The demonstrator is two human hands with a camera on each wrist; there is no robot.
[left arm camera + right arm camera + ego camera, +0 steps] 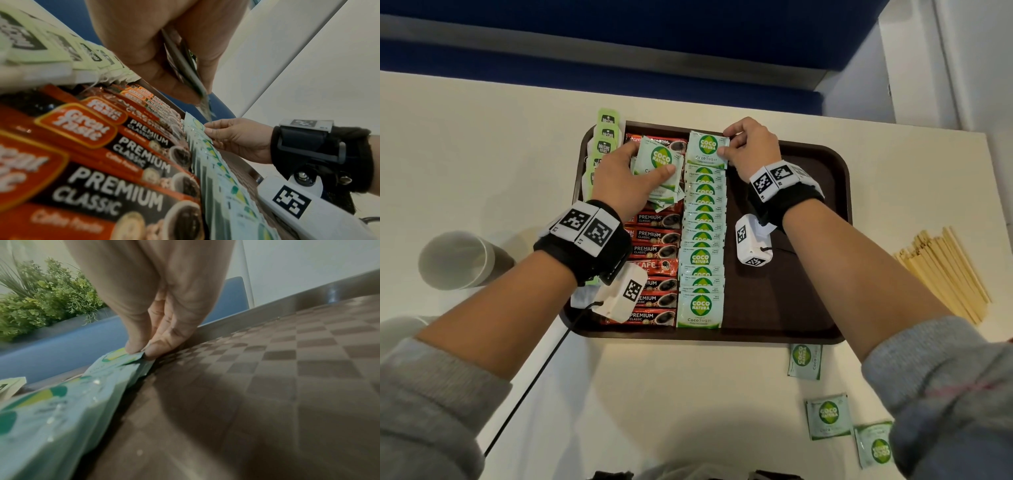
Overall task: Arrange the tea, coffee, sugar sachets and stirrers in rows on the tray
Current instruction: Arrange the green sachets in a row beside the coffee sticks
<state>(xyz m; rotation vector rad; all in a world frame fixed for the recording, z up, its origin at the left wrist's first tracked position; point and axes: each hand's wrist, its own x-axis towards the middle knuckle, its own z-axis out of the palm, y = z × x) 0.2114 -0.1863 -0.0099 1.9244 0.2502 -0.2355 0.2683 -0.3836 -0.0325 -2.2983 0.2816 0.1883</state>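
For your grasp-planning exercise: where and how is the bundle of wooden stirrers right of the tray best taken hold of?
Grip the wooden stirrers across their middle, fingers coming down from above and closing on the bundle's two long sides. They lie flat on the table as a loose fan of thin sticks, so a mid-length pinch probably gathers most.

Right hand (156, 313) at the sugar row
Fingers (133, 347) pinched the far sachet (123, 356) on the checkered tray (287, 369); greenery (47, 293) stood behind.
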